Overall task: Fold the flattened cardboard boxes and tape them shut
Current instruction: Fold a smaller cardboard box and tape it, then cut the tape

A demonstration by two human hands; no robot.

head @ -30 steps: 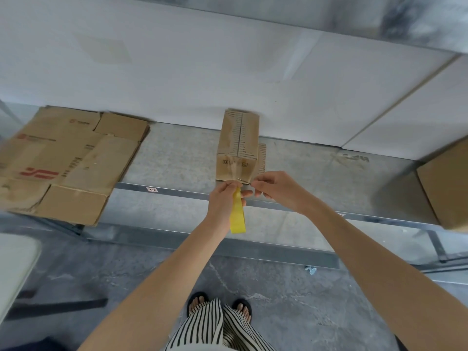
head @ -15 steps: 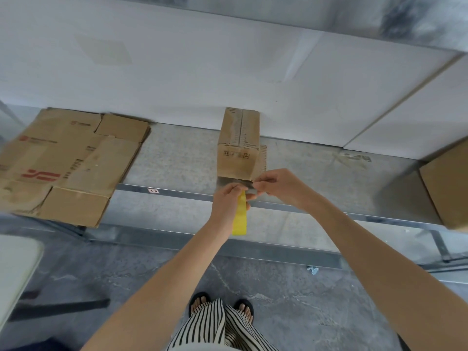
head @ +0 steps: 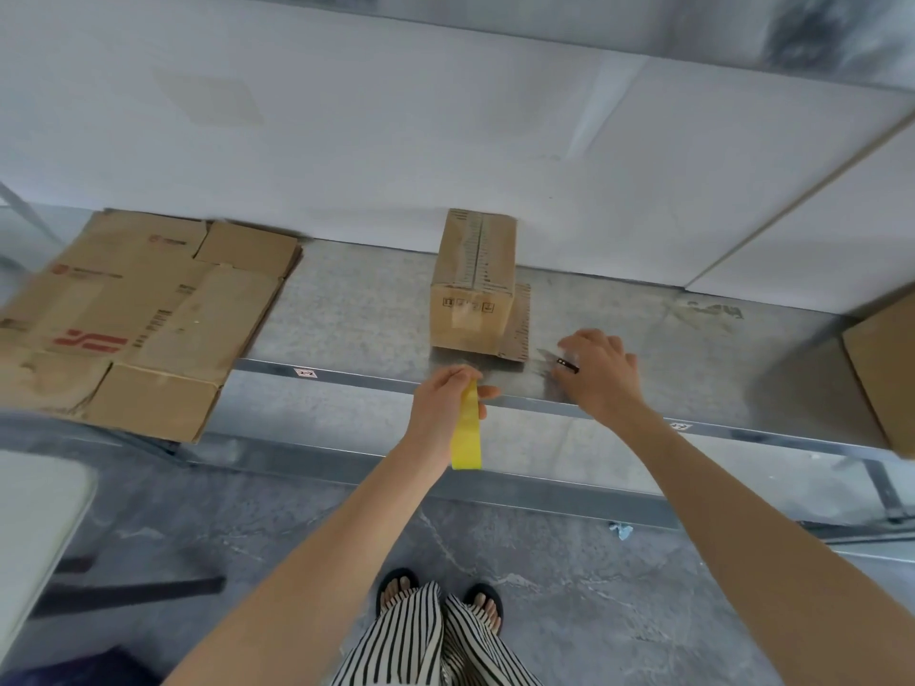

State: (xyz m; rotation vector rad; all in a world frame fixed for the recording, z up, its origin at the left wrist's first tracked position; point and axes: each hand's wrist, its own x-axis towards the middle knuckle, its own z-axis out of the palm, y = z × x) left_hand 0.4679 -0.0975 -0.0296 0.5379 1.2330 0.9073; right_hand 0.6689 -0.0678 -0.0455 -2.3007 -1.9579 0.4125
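Fingers (head: 460, 376) and thumb of the left hand (head: 443, 406) were pinched together on the top of a yellow tape (head: 466, 438), which hung flat and smooth below the fist, in front of the shelf's edge. Whether it was a roll seen edge-on or a loose strip could not be told.

At far left, one pale, rounded surface (head: 34, 527) stood over the mottled grey floor (head: 544, 586). Beyond it, flattened boxes (head: 133, 319) lay piled on the left end of the grey metal shelf (head: 346, 309), overhanging its front rail. They were creased brown cardboard with red print, and at least two layers showed, though the full count could not be told.

Mid-shelf lay one folded box (head: 473, 289), long and narrow, its far end against the white wall (head: 396, 141). Its top flaps met in a seam lined with print, so nothing inside could be seen. One flap (head: 517, 321) lay flat on the shelf at its right side. The left hand was just in front of this box, apart from it.

Right of the box, the right hand (head: 601, 376) rested low on the shelf, fingers bent down and closed on one small cutter (head: 564, 362), with a pale pointed blade and a dark handle.

At the far right, a second brown box (head: 886, 378) sat partly out of view.
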